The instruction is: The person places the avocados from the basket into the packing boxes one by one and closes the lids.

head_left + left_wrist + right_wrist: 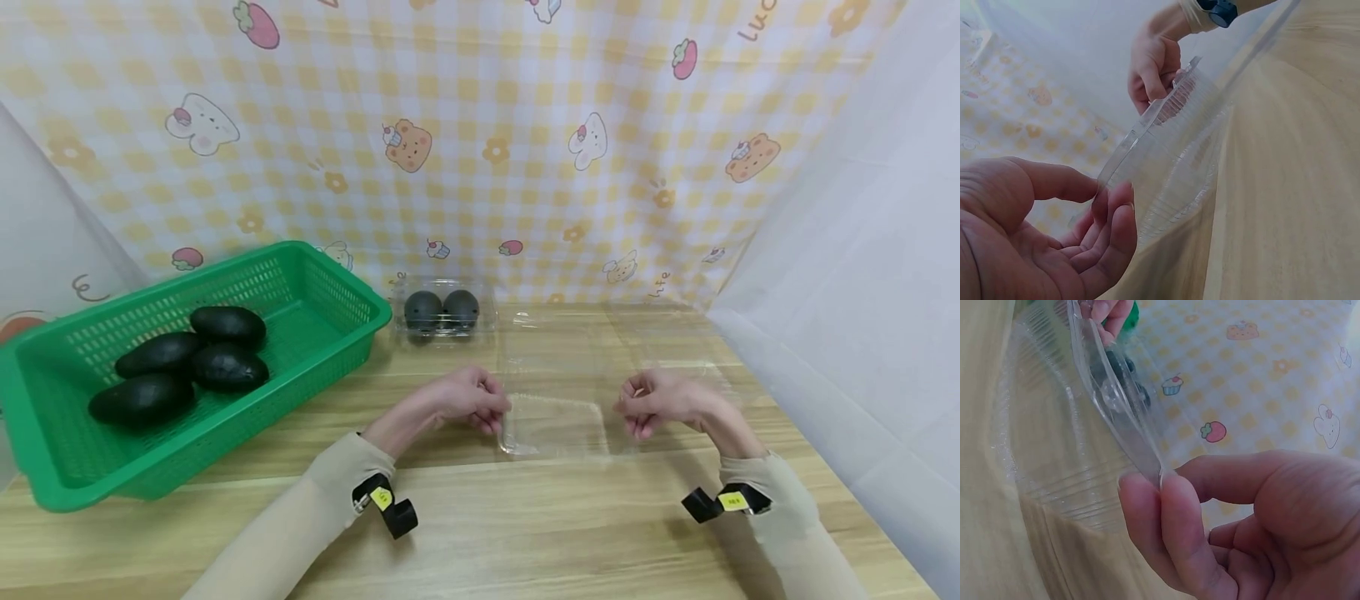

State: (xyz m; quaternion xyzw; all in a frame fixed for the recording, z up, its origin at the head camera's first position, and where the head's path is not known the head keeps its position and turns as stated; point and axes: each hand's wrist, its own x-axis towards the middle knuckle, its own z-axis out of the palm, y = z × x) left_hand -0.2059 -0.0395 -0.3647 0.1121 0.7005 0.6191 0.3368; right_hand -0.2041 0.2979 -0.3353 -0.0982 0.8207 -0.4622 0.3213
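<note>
Between the two hands is a clear plastic clamshell container (558, 425), its lid side raised toward the back curtain. My left hand (474, 400) pinches the left end of its rim between thumb and fingers, seen close up in the left wrist view, where the container (1169, 150) looks tilted. At the right end my right hand (660, 404) pinches the rim between thumb and fingertips; the right wrist view shows the ribbed clear wall of the container (1054, 431) beside those fingers. No avocado shows inside this container.
On the left stands a green basket (330, 358) with several dark avocados (228, 367). Behind my left hand, a clear container (487, 312) holds dark round avocados (461, 308). More clear plastic packaging (671, 333) lies at the back right, near the white side wall (847, 292).
</note>
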